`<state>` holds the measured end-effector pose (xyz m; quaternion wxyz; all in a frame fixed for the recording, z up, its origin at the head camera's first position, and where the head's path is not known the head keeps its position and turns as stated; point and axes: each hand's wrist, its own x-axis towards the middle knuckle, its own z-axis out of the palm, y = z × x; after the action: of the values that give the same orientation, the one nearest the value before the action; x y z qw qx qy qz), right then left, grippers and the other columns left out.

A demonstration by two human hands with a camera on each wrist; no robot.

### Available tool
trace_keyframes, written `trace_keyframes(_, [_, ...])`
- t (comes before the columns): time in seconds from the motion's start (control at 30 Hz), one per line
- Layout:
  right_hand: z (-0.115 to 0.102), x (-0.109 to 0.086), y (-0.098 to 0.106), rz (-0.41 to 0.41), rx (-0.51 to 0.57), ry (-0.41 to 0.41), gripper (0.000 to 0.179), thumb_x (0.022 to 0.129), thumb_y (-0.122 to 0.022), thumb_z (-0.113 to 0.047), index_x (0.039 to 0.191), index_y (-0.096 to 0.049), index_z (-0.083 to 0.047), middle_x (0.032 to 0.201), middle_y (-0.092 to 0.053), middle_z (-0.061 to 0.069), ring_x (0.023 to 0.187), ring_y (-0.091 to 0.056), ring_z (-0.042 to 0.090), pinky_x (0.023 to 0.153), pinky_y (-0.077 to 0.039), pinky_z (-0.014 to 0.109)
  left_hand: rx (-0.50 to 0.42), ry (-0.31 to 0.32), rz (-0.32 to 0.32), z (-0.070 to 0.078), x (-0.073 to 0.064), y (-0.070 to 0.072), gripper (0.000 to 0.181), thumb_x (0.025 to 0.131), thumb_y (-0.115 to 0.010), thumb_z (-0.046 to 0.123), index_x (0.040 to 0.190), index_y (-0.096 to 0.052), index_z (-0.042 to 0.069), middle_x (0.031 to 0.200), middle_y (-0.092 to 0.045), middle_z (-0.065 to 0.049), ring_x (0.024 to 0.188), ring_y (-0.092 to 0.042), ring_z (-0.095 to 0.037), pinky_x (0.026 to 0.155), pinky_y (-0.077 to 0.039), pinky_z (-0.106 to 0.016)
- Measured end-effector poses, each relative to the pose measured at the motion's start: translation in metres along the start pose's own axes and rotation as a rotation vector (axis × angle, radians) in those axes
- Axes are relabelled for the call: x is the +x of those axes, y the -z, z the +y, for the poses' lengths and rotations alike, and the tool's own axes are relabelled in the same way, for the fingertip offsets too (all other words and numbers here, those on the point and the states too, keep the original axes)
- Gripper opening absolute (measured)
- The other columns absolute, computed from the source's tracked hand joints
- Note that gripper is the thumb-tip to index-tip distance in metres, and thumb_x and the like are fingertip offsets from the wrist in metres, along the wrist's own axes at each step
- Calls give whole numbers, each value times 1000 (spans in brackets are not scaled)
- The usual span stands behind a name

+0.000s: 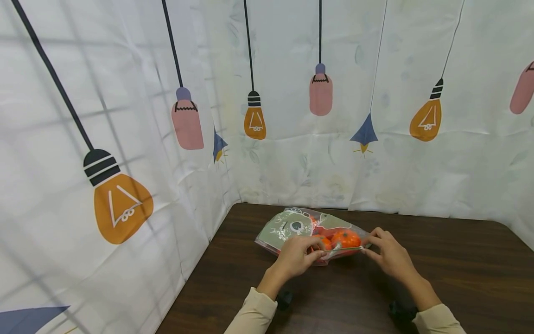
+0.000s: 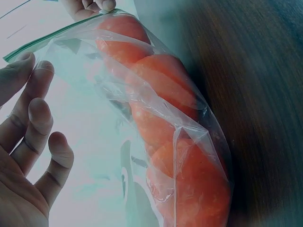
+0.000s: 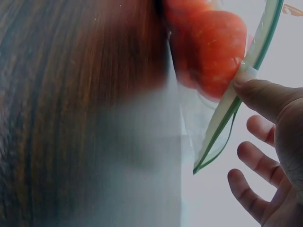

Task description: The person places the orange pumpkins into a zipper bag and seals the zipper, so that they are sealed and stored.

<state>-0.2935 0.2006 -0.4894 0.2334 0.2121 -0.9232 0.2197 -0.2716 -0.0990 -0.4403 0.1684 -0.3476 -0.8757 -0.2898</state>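
Observation:
A clear resealable bag printed with a pale green cartoon face lies on the table, holding several round orange fruits. Along its mouth runs a green-edged zip strip. My left hand pinches one end of that strip between thumb and forefinger, the other fingers loosely bent. At the strip's other part, my right hand pinches a small whitish slider with the thumb on top. Beyond it, in the right wrist view, the two green edges stand apart near the corner. The fruits bulge against the plastic below the strip.
The dark wood table reaches to a white curtain behind and another on the left, both printed with hanging lamps. A dark band piece sits under the left wrist, another by the right wrist.

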Motion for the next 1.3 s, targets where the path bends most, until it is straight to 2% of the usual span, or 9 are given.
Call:
trace_keyframes(0.33, [6, -1, 1, -27, 2, -26, 14, 84, -83, -19, 93, -74, -25, 101, -58, -4, 91, -51, 18, 57, -36, 27, -33, -2, -18, -2, 0, 0, 6, 93, -74, 29, 93, -74, 24, 79, -71, 12, 63, -48, 5, 59, -38, -12])
trace_keyframes(0.57, [8, -1, 3, -14, -6, -26, 14, 83, -83, -19, 91, -74, -26, 100, -59, -5, 91, -53, 19, 58, -36, 28, -29, 14, -33, -2, 0, -1, 5, 93, -74, 30, 94, -73, 26, 80, -70, 13, 64, -47, 4, 59, -38, -13])
trace_keyframes(1.3, [19, -5, 7, -37, -45, -16, 14, 84, -83, -22, 93, -74, -27, 100, -59, -5, 87, -52, 18, 59, -38, 29, -17, 0, -21, -3, 0, 3, 7, 93, -74, 30, 91, -73, 24, 77, -69, 13, 63, -48, 7, 59, -38, -11])
